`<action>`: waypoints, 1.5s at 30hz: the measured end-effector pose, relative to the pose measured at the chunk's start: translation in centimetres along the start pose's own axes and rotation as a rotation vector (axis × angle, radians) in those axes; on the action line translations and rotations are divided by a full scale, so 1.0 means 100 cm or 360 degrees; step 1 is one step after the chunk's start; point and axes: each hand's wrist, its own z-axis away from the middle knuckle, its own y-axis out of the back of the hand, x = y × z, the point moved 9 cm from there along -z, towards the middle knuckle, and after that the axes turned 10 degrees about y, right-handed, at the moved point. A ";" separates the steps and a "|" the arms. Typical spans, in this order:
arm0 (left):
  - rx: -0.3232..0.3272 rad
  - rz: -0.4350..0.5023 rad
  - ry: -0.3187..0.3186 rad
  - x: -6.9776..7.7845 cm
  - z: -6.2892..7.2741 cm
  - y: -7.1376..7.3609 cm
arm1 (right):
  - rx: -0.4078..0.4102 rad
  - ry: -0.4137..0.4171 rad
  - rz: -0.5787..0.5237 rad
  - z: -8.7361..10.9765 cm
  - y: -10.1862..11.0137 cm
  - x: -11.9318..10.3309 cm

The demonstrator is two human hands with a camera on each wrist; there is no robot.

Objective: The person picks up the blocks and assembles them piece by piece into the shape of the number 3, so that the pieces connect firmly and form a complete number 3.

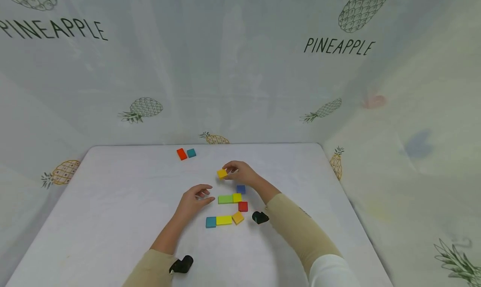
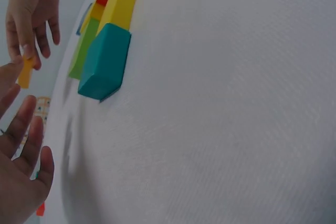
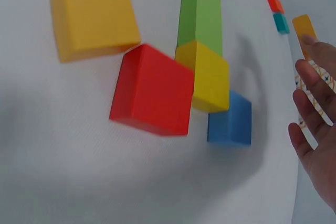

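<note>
My right hand (image 1: 242, 174) pinches an orange-yellow block (image 1: 222, 174) between thumb and fingertips, above the table behind the other blocks. My left hand (image 1: 194, 201) hovers with loosely bent fingers and holds nothing, left of the green block (image 1: 225, 200). Touching that green block is a small yellow block (image 1: 237, 197), with a blue block (image 1: 241, 189) behind and a red block (image 1: 243, 206) in front. Nearer to me, a teal block (image 1: 211, 222), a long yellow block (image 1: 224, 220) and a turned orange block (image 1: 238, 218) form a row.
Toward the table's far edge lie a red-orange block (image 1: 181, 154) and a small teal block (image 1: 191, 153). A white cloth covers the table (image 1: 112, 203). Behind it hangs a pineapple-print curtain (image 1: 233, 70). Dark devices sit at my left wrist (image 1: 181, 265) and right wrist (image 1: 260, 217).
</note>
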 end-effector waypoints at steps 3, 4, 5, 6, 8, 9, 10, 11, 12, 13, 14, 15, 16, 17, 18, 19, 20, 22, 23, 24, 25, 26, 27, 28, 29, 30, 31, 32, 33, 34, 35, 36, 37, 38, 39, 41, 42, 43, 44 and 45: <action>-0.0032 0.0001 0.0004 0.001 -0.003 -0.007 | -0.0004 -0.0008 0.0003 0.005 0.004 0.005; -0.0038 -0.0013 0.0001 0.001 -0.004 -0.009 | -0.0004 -0.0010 0.0000 0.006 0.005 0.007; -0.0045 -0.0024 0.0001 0.000 -0.006 -0.012 | -0.0003 -0.0015 -0.0001 0.007 0.007 0.010; -0.0051 -0.0034 0.0002 0.000 -0.007 -0.014 | -0.0003 -0.0025 -0.0003 0.008 0.008 0.013; -0.0066 -0.0052 0.0005 -0.001 -0.010 -0.018 | -0.0001 -0.0050 -0.0006 0.010 0.009 0.020; -0.0073 -0.0059 0.0003 -0.002 -0.012 -0.020 | 0.0001 -0.0059 -0.0009 0.011 0.010 0.024; -0.0080 -0.0067 -0.0004 -0.002 -0.013 -0.022 | 0.0002 -0.0066 -0.0014 0.011 0.011 0.028; -0.0089 -0.0072 -0.0004 -0.003 -0.014 -0.023 | 0.0003 -0.0074 -0.0022 0.012 0.011 0.031; -0.0094 -0.0081 -0.0009 -0.003 -0.015 -0.025 | 0.0001 -0.0082 -0.0033 0.013 0.011 0.035; -0.0099 -0.0084 -0.0012 -0.004 -0.016 -0.026 | -0.0004 -0.0085 -0.0039 0.014 0.011 0.038; -0.0104 -0.0094 -0.0014 -0.005 -0.017 -0.027 | -0.0011 -0.0089 -0.0044 0.014 0.011 0.041; -0.0111 -0.0092 -0.0011 -0.005 -0.018 -0.028 | -0.0021 -0.0094 -0.0046 0.015 0.010 0.043; -0.0116 -0.0095 -0.0010 -0.006 -0.018 -0.028 | -0.0032 -0.0093 -0.0048 0.016 0.010 0.046; -0.0123 -0.0097 -0.0008 -0.006 -0.018 -0.029 | -0.0042 -0.0095 -0.0048 0.016 0.010 0.048; -0.0127 -0.0098 -0.0011 -0.007 -0.018 -0.029 | -0.0049 -0.0098 -0.0049 0.017 0.009 0.050; -0.0134 -0.0097 -0.0013 -0.007 -0.018 -0.030 | -0.0052 -0.0095 -0.0046 0.017 0.010 0.051; -0.0139 -0.0105 -0.0015 -0.007 -0.018 -0.030 | -0.0052 -0.0097 -0.0044 0.018 0.010 0.053; -0.0149 -0.0117 -0.0026 -0.006 -0.018 -0.030 | -0.0043 -0.0095 -0.0040 0.019 0.012 0.055; -0.0152 -0.0128 -0.0032 -0.006 -0.018 -0.030 | -0.0038 -0.0094 -0.0032 0.020 0.013 0.056; -0.0152 -0.0146 -0.0052 -0.005 -0.017 -0.031 | -0.0035 -0.0095 -0.0023 0.020 0.014 0.057; -0.0151 -0.0159 -0.0066 -0.005 -0.017 -0.030 | -0.0035 -0.0092 -0.0009 0.020 0.014 0.058; -0.0148 -0.0176 -0.0077 -0.004 -0.017 -0.031 | -0.0038 -0.0090 0.0004 0.019 0.015 0.059; -0.0146 -0.0190 -0.0087 -0.004 -0.016 -0.031 | -0.0044 -0.0085 0.0016 0.018 0.014 0.060; -0.0143 -0.0204 -0.0098 -0.004 -0.016 -0.031 | -0.0051 -0.0082 0.0026 0.018 0.014 0.061; -0.0139 -0.0216 -0.0108 -0.004 -0.016 -0.031 | -0.0062 -0.0078 0.0036 0.017 0.014 0.061; -0.0134 -0.0222 -0.0110 -0.004 -0.016 -0.031 | -0.0072 -0.0080 0.0045 0.016 0.013 0.063; -0.0132 -0.0224 -0.0099 -0.005 -0.016 -0.031 | -0.0079 -0.0080 0.0050 0.015 0.012 0.063; -0.0132 -0.0228 -0.0090 -0.005 -0.016 -0.031 | -0.0084 -0.0084 0.0056 0.014 0.012 0.064; -0.0130 -0.0236 -0.0087 -0.005 -0.016 -0.031 | -0.0087 -0.0091 0.0061 0.013 0.012 0.065; -0.0128 -0.0239 -0.0082 -0.005 -0.017 -0.031 | -0.0087 -0.0097 0.0064 0.013 0.012 0.066; -0.0126 -0.0244 -0.0075 -0.006 -0.017 -0.031 | -0.0087 -0.0101 0.0072 0.013 0.012 0.067; -0.0125 -0.0246 -0.0067 -0.006 -0.017 -0.031 | -0.0087 -0.0106 0.0077 0.013 0.012 0.067; -0.0124 -0.0248 -0.0064 -0.006 -0.016 -0.031 | -0.0088 -0.0110 0.0081 0.012 0.013 0.067; -0.0122 -0.0246 -0.0061 -0.005 -0.016 -0.030 | -0.0091 -0.0113 0.0086 0.012 0.013 0.066; -0.0119 -0.0245 -0.0059 -0.005 -0.016 -0.030 | -0.0095 -0.0113 0.0090 0.012 0.013 0.066; -0.0114 -0.0246 -0.0069 -0.004 -0.015 -0.030 | -0.0108 -0.0115 0.0097 0.012 0.013 0.065; -0.0112 -0.0245 -0.0071 -0.004 -0.015 -0.030 | -0.0114 -0.0123 0.0098 0.013 0.013 0.064; -0.0111 -0.0240 -0.0070 -0.004 -0.015 -0.029 | -0.0120 -0.0130 0.0097 0.013 0.013 0.064; -0.0109 -0.0240 -0.0071 -0.004 -0.015 -0.029 | -0.0124 -0.0140 0.0092 0.013 0.013 0.064; -0.0106 -0.0241 -0.0071 -0.004 -0.015 -0.030 | -0.0128 -0.0155 0.0085 0.014 0.014 0.064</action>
